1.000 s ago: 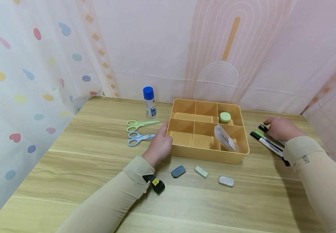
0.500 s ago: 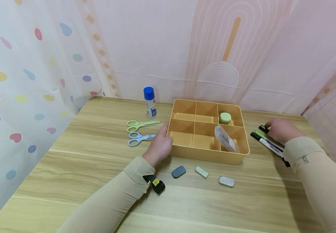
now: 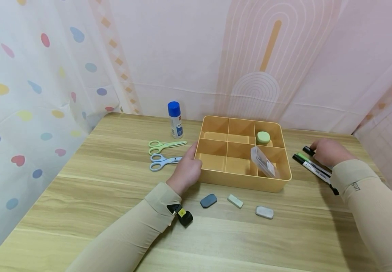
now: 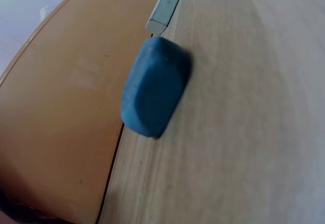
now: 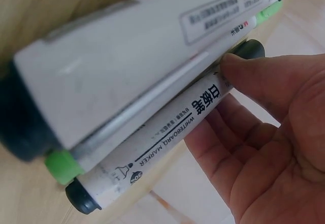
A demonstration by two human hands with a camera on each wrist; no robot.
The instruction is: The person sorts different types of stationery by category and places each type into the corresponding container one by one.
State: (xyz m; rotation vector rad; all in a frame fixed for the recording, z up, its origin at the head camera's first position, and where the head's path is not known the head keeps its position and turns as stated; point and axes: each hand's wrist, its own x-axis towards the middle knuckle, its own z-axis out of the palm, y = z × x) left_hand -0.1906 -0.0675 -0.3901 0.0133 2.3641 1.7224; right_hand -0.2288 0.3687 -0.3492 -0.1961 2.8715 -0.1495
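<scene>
My left hand (image 3: 186,169) grips the left front corner of a tan organizer box (image 3: 243,181) in the head view; its fingers lie along the left wall, partly hidden. To the right of the box, my right hand (image 3: 330,152) pinches a black-capped whiteboard marker (image 5: 167,137) between thumb and fingers near its cap. Right beside it lie a slim green-tipped pen (image 5: 65,167) and a thicker white marker (image 5: 122,56) with black ends. Inside the box sit a green round-cornered piece (image 3: 263,137), back right, and a tilted clear plastic case (image 3: 263,162), front right.
Left of the box are green scissors (image 3: 163,146), blue scissors (image 3: 161,161) and an upright blue-capped glue stick (image 3: 175,122). In front lie a dark blue eraser (image 3: 208,201), a pale green eraser (image 3: 235,201) and a whitish eraser (image 3: 264,212). A patterned curtain (image 3: 182,56) borders the table.
</scene>
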